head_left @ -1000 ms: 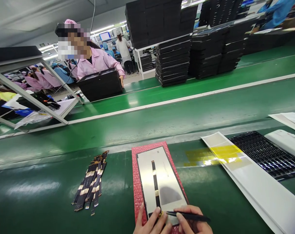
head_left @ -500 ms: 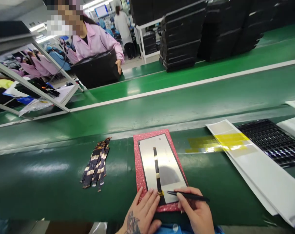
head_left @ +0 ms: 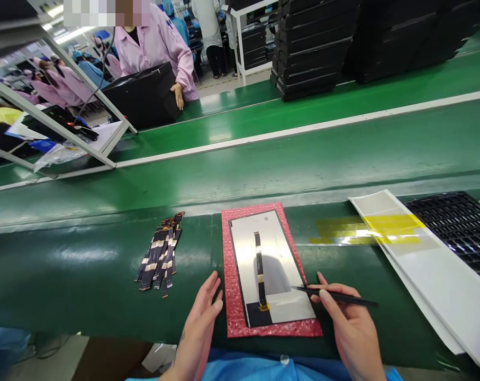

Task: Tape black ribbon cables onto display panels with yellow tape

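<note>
Green belt | red mat | black tray stacks behind

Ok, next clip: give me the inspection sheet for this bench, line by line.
Surface: green mat, glossy, with yellow tape strips stuck on it.
Job's things: silver panel on a red bubble-wrap pad; one dark flex cable lies along the panel.
Clutter: pile of flex cables, white sheets, black grid tray.
Grips: left hand open beside the pad's left edge; right hand holds black tweezers, tips over the panel.
Cables: nothing seen apart from the flex cables.
Surroundings: person in a pink coat with a black box; stacked black trays.
</note>
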Demonstrator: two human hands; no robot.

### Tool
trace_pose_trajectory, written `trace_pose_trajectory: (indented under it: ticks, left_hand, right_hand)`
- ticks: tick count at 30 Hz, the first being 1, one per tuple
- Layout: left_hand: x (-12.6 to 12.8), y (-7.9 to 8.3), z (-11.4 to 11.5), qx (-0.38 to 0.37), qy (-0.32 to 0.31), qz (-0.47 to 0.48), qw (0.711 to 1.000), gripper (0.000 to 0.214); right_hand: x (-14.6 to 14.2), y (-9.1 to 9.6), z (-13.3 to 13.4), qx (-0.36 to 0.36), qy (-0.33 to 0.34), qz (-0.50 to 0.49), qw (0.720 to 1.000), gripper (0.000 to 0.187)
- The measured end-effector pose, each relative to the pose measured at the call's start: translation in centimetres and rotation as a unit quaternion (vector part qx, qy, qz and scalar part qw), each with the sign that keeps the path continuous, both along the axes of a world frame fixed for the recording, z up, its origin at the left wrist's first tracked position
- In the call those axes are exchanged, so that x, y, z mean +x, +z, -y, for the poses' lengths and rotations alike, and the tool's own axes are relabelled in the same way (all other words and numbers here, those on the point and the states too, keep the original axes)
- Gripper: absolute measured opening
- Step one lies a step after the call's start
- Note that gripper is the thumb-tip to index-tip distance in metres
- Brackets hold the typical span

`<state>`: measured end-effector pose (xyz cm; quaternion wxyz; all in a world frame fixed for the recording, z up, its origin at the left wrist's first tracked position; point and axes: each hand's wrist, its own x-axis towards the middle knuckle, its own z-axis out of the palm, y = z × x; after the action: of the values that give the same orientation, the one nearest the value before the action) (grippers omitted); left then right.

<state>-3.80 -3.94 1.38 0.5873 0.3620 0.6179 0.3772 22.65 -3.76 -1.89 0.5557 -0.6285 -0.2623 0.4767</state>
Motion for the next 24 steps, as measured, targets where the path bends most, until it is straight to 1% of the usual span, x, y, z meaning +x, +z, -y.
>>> trace_pose_trajectory:
  ticks: [1,2,3,5,8,10,12,14,17,20,22,24]
  left_hand:
    - [0.1,0.7,-0.5,-0.042,0.016,0.063,0.997,0.063]
    - [0.3,1.2,-0.9,-0.069,0.018,0.112,0.991,0.065]
    - [0.5,1.5,-1.4,-0.086,0.014,0.146,0.985,0.066]
    - [0.8,1.7,-2.4,-0.105,0.004,0.178,0.978,0.065]
    - [1.1,1.6,-3.6,-0.124,-0.005,0.177,0.976,0.067]
    - [1.2,1.7,-4.2,-0.128,-0.027,0.195,0.972,0.063]
    - [1.4,1.7,-4.5,-0.128,-0.054,0.212,0.967,0.056]
    - [1.6,1.5,-4.5,-0.131,-0.063,0.203,0.968,0.053]
    - [1.6,0.4,-4.1,-0.13,-0.035,0.181,0.974,0.053]
    - [1.1,-0.4,-4.3,-0.122,0.006,0.187,0.975,0.052]
    - [0.3,-0.1,-5.4,-0.122,0.036,0.171,0.977,0.055]
    - [-0.9,0.9,-7.5,-0.119,0.054,0.125,0.984,0.063]
  right_hand:
    - [-0.3,-0.1,-0.1,-0.003,0.015,-0.004,1.0,0.03]
    - [-0.7,-0.2,-0.2,-0.007,0.033,-0.008,0.999,0.029]
    - [-1.2,-0.2,-0.2,-0.009,0.05,-0.014,0.999,0.028]
    - [-2.0,0.0,-0.2,-0.014,0.072,-0.032,0.997,0.027]
    - [-2.6,0.2,-0.4,-0.015,0.07,-0.05,0.996,0.026]
    - [-2.7,0.2,-0.6,-0.01,0.074,-0.063,0.995,0.025]
    - [-2.9,0.1,-0.8,-0.006,0.087,-0.086,0.992,0.024]
    - [-3.2,0.0,-1.1,-0.001,0.096,-0.108,0.99,0.024]
    - [-3.7,-0.2,-1.7,0.006,0.11,-0.131,0.985,0.024]
    - [-4.1,-0.5,-2.2,0.009,0.133,-0.155,0.979,0.027]
    - [-4.4,-0.7,-2.4,0.007,0.152,-0.177,0.972,0.03]
    - [-5.0,-0.8,-2.4,0.001,0.139,-0.198,0.97,0.033]
